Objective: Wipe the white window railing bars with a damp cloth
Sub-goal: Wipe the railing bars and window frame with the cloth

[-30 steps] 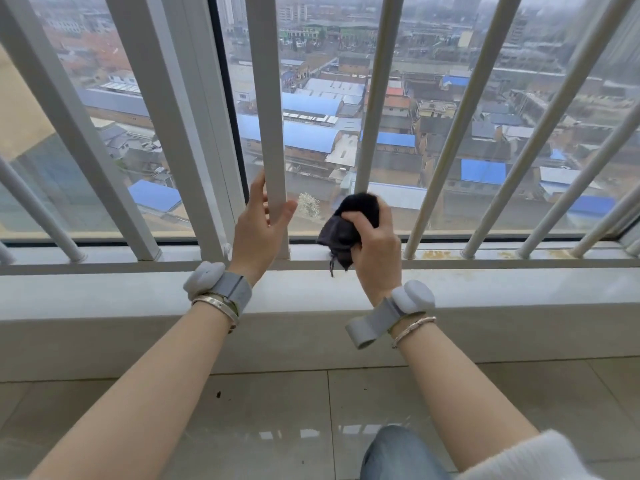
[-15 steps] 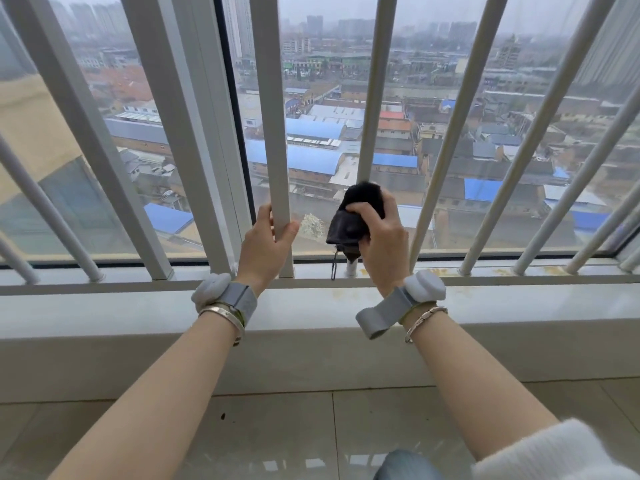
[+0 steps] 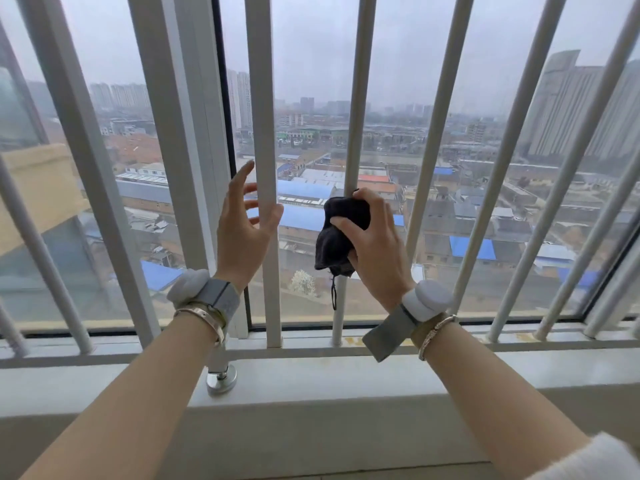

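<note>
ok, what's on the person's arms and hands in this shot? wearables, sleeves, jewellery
Both forearms are bare. The left hand has a grey strap with a rounded white pod at the wrist, and a metal bangle just below it. The right hand has the same kind of white pod on a grey strap with a loose tail, plus a thin bracelet. A fuzzy white sleeve is pushed up the right arm.

Bar (image 3: 353, 133) stretch behind cloth (image 3: 341, 233); all bar tops cropped.
</note>
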A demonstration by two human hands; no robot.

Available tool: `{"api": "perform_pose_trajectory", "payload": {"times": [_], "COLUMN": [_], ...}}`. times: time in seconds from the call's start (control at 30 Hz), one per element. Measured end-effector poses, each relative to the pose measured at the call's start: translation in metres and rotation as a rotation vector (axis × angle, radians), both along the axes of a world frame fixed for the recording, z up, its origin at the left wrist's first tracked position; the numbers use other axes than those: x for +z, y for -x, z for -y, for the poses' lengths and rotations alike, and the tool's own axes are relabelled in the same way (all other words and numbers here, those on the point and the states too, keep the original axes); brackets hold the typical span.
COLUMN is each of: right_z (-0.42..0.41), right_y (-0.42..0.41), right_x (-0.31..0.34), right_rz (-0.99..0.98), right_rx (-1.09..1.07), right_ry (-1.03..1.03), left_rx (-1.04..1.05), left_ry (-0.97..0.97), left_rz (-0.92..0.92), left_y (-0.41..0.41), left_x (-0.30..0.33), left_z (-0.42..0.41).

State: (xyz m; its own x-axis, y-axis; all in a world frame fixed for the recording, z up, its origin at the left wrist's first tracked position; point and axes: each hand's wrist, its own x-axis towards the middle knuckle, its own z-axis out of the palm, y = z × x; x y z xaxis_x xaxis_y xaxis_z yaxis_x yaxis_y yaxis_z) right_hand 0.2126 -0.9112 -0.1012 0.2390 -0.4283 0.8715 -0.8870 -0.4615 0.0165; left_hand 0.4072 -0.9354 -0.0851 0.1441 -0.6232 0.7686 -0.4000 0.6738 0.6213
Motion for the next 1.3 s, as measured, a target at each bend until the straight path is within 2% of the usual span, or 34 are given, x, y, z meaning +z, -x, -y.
{"api": "perform_pose_trajectory", "payload": {"times": [0.1, 0.17, 0.3, 0.4, 0.57, 0.77, 0.83, 0.97, 1.1, 1.2, 1.3], "right_z": [0.012, 0.019, 0.020, 0.022, 0.021, 0.016, 0.015, 0.017, 0.015, 0.020, 0.024], "right_y": [0.006, 0.017, 0.020, 0.018, 0.027, 0.020, 0.016, 0.022, 0.027, 0.030, 0.035], "right_x": [0.012, 0.026, 0.076, 0.088, 0.071, 0.125, 0.121, 0.091, 0.100, 0.115, 0.129], "right_rz": [-0.278, -0.366, -0.284, -0.262, -0.432, -0.362, -0.445, -0.759, -0.907, -0.946, -0.855], "right_rx": [-0.070, -0.105, -0.168, -0.195, -0.020, -0.004, -0.032, -0.127, -0.210, -0.213, -0.193], "right_ry": [0.121, 0.161, 0.199, 0.240, 0.267, 0.322, 0.283, 0.106, 0.053, 0.165, 0.244], "left_rx": [0.017, 0.050, 0.091, 0.089, 0.096, 0.099, 0.102, 0.089, 0.101, 0.100, 0.103], "left_ry": [0.028, 0.061, 0.137, 0.147, 0.142, 0.139, 0.134, 0.116, 0.101, 0.098, 0.092], "left_rz": [0.007, 0.014, 0.017, 0.008, 0.029, 0.026, 0.030, 0.036, 0.052, 0.053, 0.058], "left_y": [0.003, 0.005, 0.011, 0.013, 0.012, 0.013, 0.013, 0.012, 0.012, 0.011, 0.010], "left_x": [0.026, 0.042, 0.073, 0.081, 0.082, 0.083, 0.084, 0.086, 0.086, 0.087, 0.089], "left_z": [0.007, 0.009, 0.016, 0.019, 0.015, 0.012, 0.012, 0.009, 0.009, 0.008, 0.005]}}
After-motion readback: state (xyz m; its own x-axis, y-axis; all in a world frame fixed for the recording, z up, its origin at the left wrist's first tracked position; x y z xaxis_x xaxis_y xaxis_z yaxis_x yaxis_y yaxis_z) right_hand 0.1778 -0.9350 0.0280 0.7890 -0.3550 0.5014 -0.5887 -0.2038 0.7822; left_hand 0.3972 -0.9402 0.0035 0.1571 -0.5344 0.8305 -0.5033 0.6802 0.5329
